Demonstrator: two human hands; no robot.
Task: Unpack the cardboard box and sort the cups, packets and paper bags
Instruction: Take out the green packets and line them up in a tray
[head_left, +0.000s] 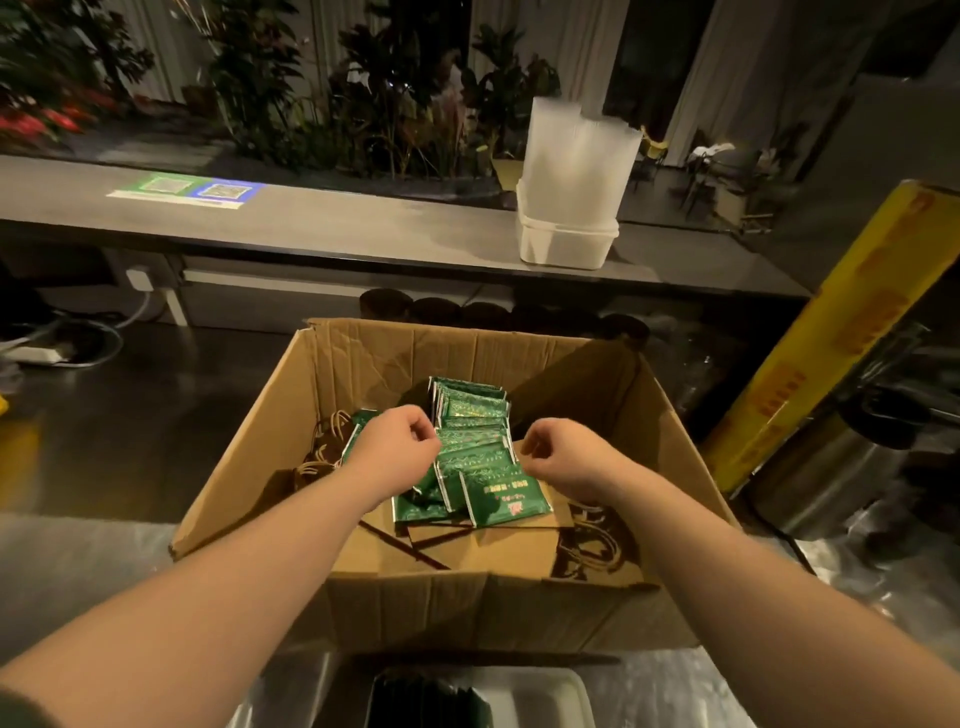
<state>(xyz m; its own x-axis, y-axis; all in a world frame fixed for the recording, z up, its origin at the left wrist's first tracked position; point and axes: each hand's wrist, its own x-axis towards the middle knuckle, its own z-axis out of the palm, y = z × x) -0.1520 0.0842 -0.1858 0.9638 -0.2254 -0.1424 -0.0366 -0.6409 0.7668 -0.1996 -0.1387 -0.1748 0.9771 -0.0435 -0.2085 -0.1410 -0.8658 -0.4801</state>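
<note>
- The cardboard box (415, 613) stands open on a shiny metal worktop (78, 561), and the near wall hides part of its floor.
- The green packets (483, 457) lie in a loose heap in the middle of the box. Some stand on edge at the back, and others lie flat at the front.
- The print on the front packet is too small to read.
- Brown paper bags (597, 545) with cord handles lie flat beneath and beside the packets. More handles show at the box's left side, half in shadow.
- The left hand (400, 441) is down in the box over the packets with its fingers curled. Its back hides the fingertips, so whether it holds a packet cannot be told.
- The right hand (566, 457) sits at the heap's right edge, fingers also curled. Thumb and forefinger are close together, but nothing clearly shows between them.
- On the grey counter (311, 223) behind the box, tall white stacks (576, 166) rise from a white tub (566, 244). They are too blurred to name.
- Dark round shapes (384, 304) behind the box are lost in shadow.
- A yellow roll (841, 332) leans at the right, cut off by the frame, beside a steel canister (826, 473).
- A tray (550, 691) at the bottom edge is cut off, and its dark contents are unclear.
</note>
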